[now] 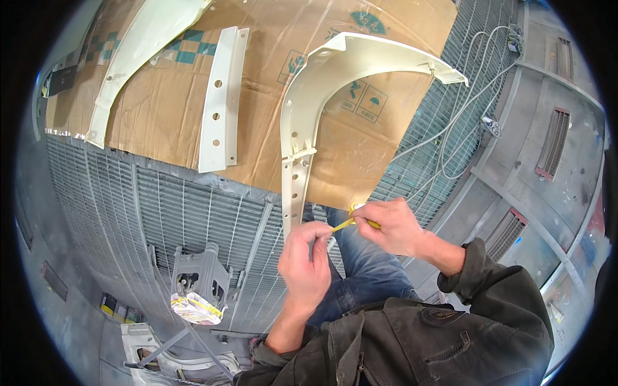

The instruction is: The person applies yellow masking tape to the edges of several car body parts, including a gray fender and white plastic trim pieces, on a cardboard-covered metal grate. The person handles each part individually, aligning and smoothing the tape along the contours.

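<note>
In front of me my right hand is closed on a small roll of yellow tape, mostly hidden by the fingers. A short yellow strip runs from it, taut, to my left hand, whose thumb and fingers pinch the free end. Just beyond my left hand, the narrow lower end of a curved cream car fender hangs over the cardboard's near edge. It has a row of holes along its leg.
Printed cardboard covers part of a metal grating. On it lie a straight white panel with holes and another curved cream panel. Grey cables loop at right. A grey stand is at lower left.
</note>
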{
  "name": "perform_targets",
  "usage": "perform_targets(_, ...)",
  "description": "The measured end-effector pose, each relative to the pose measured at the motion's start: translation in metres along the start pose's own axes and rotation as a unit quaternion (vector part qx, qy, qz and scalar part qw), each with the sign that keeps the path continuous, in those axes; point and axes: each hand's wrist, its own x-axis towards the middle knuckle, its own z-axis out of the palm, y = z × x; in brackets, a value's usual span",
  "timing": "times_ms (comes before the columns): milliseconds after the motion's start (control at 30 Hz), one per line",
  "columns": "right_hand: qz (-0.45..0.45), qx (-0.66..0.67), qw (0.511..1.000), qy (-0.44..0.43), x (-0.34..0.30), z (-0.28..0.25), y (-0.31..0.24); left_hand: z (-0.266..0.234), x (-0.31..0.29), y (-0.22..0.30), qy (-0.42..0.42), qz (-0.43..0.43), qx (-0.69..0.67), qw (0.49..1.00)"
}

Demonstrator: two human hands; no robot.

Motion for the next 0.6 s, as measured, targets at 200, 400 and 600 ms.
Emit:
perform_targets(200, 0.299, 0.385, 0.866, 0.111, 0.013, -0.008, 0.011, 0.007, -0.001, 0.007, 0.144, -0.136, -0.283, 0.939)
perform_targets(400, 0.182, 0.415, 0.891, 0.032, 0.015, 0.013, -0.016, 0.025, -0.001, -0.004, 0.089, -0.241, -0.378, 0.889)
perform_targets(600, 0.163, 0.362, 0.902, 0.171, 0.024, 0.029, 0.000, 0.020, 0.010, -0.012, 0.052, -0.208, -0.240, 0.947)
